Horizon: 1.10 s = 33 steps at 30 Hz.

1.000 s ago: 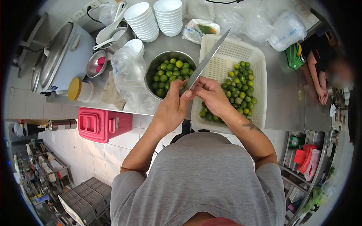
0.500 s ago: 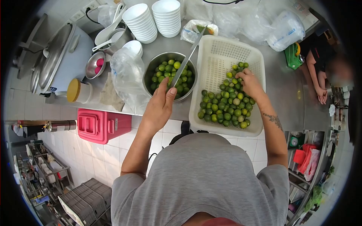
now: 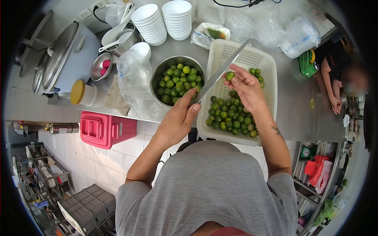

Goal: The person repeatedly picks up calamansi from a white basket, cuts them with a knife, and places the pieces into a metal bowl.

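Observation:
My left hand (image 3: 177,120) is closed on the handle end of a long knife (image 3: 222,70), whose blade slants up and right over the white perforated basket (image 3: 271,88). Between the fingertips of my right hand (image 3: 246,88) is one green lime (image 3: 230,76), close beside the blade. Below that hand, many limes (image 3: 232,116) lie in the lower part of the basket, with a few at its right side. A steel bowl (image 3: 155,94) full of limes (image 3: 177,80) stands just left of the basket.
White bowls are stacked (image 3: 149,25) behind the steel bowl, near plastic bags (image 3: 134,78) and a yellow-lidded tub (image 3: 83,93). A pink bin (image 3: 106,129) stands on the floor. Another person's forearms (image 3: 330,88) show at the far right.
My right hand has lifted a lime from the basket and moved left toward the knife. My left hand and the knife have shifted right, away from over the steel bowl.

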Motion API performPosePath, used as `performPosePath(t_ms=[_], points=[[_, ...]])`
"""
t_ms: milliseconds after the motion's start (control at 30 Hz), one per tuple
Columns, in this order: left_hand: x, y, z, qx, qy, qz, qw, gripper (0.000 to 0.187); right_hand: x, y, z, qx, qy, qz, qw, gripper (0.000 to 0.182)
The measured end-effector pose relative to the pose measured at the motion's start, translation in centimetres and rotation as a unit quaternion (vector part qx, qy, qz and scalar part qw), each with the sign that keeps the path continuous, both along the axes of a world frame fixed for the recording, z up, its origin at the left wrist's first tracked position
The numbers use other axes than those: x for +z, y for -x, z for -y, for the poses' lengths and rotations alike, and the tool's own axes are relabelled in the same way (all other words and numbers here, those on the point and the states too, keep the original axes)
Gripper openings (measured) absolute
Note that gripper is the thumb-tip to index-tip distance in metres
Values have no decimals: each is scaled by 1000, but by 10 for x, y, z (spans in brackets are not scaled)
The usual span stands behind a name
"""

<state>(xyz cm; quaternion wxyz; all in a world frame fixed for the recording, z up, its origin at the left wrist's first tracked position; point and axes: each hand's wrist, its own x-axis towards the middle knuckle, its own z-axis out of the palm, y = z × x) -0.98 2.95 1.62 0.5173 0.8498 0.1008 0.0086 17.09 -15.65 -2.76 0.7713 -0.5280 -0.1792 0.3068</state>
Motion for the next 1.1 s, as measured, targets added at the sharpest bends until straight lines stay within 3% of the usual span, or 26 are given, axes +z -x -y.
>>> performPosePath(t_ms=[67,300,567,767,1067,1100], points=[[-1,1,2,-11,-27,-8,1000,55,-2,4,-7,-8,-24,-11,1000,25],[6,3,10,-26,-76,-60,995,53,-7,11,-17,-18,58,82,995,27],[-2,-3,19,-20,-115,-16,993,52,-1,31,-24,66,99,116,986,29],[-7,-11,19,-20,-36,51,998,45,-1,34,-22,106,97,96,985,28],[1,-19,17,-25,30,41,998,39,-7,25,-18,184,64,46,980,31],[0,-18,14,-6,30,24,999,39,-2,25,-13,165,102,91,977,34]])
